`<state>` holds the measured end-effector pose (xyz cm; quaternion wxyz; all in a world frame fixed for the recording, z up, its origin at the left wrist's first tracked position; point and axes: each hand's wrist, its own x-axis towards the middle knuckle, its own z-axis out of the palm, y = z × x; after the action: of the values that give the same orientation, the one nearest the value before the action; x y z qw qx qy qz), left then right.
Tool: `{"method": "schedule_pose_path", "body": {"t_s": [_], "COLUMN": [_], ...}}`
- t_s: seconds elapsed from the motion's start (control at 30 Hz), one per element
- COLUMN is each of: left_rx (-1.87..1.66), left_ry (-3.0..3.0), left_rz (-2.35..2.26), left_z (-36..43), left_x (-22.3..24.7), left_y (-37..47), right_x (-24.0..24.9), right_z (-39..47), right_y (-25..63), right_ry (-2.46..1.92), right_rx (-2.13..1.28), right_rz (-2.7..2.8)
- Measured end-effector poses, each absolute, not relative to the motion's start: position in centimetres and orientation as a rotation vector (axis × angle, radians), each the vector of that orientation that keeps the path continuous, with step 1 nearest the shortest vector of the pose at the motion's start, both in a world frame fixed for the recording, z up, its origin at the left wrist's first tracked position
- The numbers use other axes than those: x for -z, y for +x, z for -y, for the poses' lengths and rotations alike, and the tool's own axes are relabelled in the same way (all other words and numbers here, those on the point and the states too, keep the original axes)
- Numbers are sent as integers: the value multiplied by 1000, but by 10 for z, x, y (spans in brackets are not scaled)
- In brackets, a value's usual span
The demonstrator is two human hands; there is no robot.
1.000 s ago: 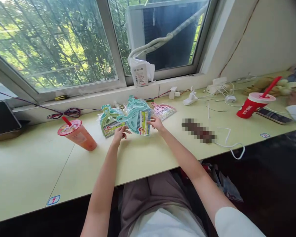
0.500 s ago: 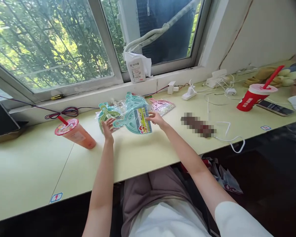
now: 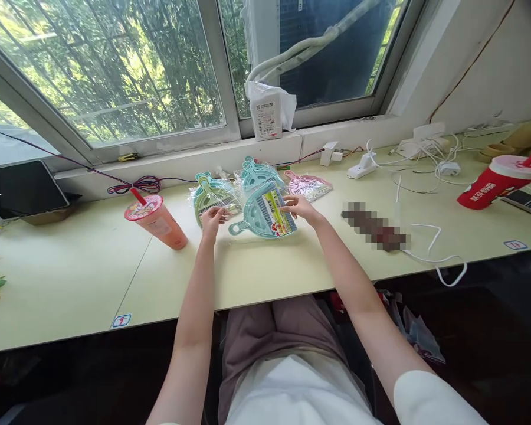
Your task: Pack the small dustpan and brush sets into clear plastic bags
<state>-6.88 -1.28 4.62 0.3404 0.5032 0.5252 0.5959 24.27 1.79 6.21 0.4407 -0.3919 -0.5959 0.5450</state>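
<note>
A light blue dustpan with a brush and a yellow label (image 3: pixel 269 213) lies tilted on the pale table, its handle pointing left. My right hand (image 3: pixel 298 208) grips its right edge, fingers over the label side. Left of the handle, my left hand (image 3: pixel 214 221) has its fingers drawn together at the front of a wrapped green dustpan (image 3: pixel 206 200); whether it pinches the wrapping is too small to tell. Behind are another wrapped blue dustpan (image 3: pixel 259 174) and a pink one (image 3: pixel 308 186).
An orange drink cup (image 3: pixel 161 224) leans left of my left hand. A blurred dark object (image 3: pixel 374 227) with a white cord lies right of my right arm. Farther right are a red cup (image 3: pixel 491 188), a phone (image 3: pixel 528 202) and a power strip (image 3: pixel 361 167). A tablet (image 3: pixel 24 189) stands far left.
The view has shifted left. My left hand has let go of the blue dustpan's handle and moved beside the green one. The blue dustpan has turned slightly and sits lower, still in my right hand.
</note>
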Motion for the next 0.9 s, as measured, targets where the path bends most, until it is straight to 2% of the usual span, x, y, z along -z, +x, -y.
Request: {"method": "schedule_pose_path", "body": {"t_s": [0.33,0.47,0.67,0.73,0.83,0.9], "left_rx": [-2175,-2038,-2076,-2088,-2076,-1906], "left_ry": [669,714,1060,1230,1513,1604], "left_rz": [-1333,-1411,-2092,-2179,-1914,-1612], "left_z": [0,-2,16,25,35,37], "left_x": [-39,-37,-42,-46,-50,-49], "left_y": [-98,-95,-75,-64,-43,-27], "right_x": [-44,-37,-35,-36,-36,-37], "right_z": [-42,-48,-48,-46,-43,-39], "right_y": [262,262,257,254,247,239], "right_ry": [-917,-950,-946,-946,-938,-931], "right_rx": [-1140,-1163,-1210,-1225,-1254,-1272], "right_rz": [962,823,764,773,812,849]}}
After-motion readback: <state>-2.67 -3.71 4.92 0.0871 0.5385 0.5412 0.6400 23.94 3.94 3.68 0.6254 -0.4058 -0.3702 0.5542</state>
